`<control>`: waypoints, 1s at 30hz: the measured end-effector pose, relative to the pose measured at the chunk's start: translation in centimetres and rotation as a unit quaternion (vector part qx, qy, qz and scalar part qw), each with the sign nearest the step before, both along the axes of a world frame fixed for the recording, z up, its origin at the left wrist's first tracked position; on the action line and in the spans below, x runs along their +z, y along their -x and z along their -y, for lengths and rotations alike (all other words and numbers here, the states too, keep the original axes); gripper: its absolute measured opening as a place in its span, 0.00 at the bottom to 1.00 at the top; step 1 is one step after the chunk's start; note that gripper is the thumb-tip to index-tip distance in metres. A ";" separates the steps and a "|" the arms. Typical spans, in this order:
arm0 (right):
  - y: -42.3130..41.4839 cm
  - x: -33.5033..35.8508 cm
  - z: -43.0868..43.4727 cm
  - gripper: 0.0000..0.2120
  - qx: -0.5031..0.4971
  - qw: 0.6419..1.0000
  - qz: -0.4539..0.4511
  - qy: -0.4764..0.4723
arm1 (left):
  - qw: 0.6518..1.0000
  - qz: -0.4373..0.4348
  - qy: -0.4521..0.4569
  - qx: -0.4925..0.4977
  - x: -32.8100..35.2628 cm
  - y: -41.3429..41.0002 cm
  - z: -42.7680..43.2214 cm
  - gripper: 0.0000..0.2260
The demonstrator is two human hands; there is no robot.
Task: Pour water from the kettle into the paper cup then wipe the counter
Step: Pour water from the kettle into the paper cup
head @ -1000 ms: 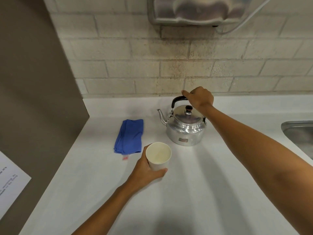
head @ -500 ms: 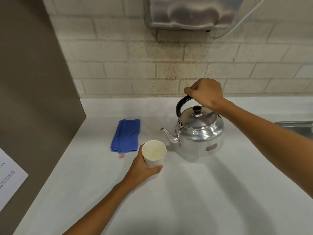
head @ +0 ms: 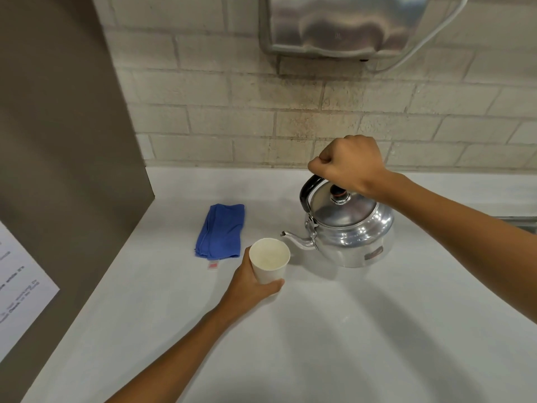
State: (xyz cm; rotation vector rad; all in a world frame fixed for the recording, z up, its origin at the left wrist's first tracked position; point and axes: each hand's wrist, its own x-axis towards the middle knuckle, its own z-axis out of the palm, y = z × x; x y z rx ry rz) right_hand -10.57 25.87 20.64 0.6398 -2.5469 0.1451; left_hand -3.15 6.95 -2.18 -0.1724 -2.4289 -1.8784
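A shiny metal kettle point(head: 353, 232) with a black handle hangs just above the white counter point(head: 334, 330), tilted slightly, with its spout pointing left toward the cup. My right hand point(head: 347, 164) is closed around the handle from above. A white paper cup point(head: 270, 264) stands upright on the counter left of the spout, and its inside looks empty. My left hand point(head: 250, 282) wraps around the cup's side. A folded blue cloth point(head: 220, 231) lies flat behind and left of the cup.
A brown panel point(head: 66, 170) with a white paper sheet point(head: 20, 289) closes off the left side. The brick wall carries a metal dispenser point(head: 340, 24) above the kettle. A sink edge point(head: 520, 223) shows at far right.
My right hand has lifted the kettle off the counter and carried it right and nearer, with the spout now level with the cup's rim. My left hand has stayed on the cup.
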 end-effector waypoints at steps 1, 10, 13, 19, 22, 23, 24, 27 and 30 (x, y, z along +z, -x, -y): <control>-0.1 0.0 0.2 0.21 0.005 1.000 -0.003 -0.008 | 1.000 -0.002 0.001 0.002 0.0 0.0 -0.1 0.33; -1.5 0.6 1.7 0.20 0.041 0.995 -0.037 -0.083 | 1.000 -0.002 0.010 0.018 -0.2 0.0 -0.4 0.31; -1.7 0.7 2.1 0.21 0.048 0.993 -0.047 -0.100 | 1.000 0.001 0.007 0.017 -0.3 -0.1 -0.4 0.31; -2.2 0.7 2.6 0.21 0.061 0.988 -0.059 -0.127 | 1.000 0.002 -0.002 0.012 0.1 -0.2 -0.5 0.29; -2.3 0.9 2.9 0.20 0.067 0.986 -0.062 -0.142 | 1.000 0.003 -0.006 0.006 0.0 -0.3 -0.5 0.29; -2.4 1.0 2.9 0.20 0.068 0.985 -0.064 -0.147 | 1.000 0.004 -0.005 0.004 0.0 -0.3 -0.5 0.29; -2.5 1.1 3.0 0.20 0.069 0.984 -0.065 -0.149 | 1.000 0.005 -0.005 0.003 0.0 -0.3 -0.5 0.29; -2.5 1.5 2.9 0.21 0.067 0.984 -0.068 -0.148 | 1.000 0.004 -0.006 0.003 -0.1 -0.2 -0.5 0.29; -2.5 1.7 2.9 0.21 0.067 0.984 -0.068 -0.150 | 1.000 0.004 -0.009 0.001 -0.2 -0.2 -0.5 0.30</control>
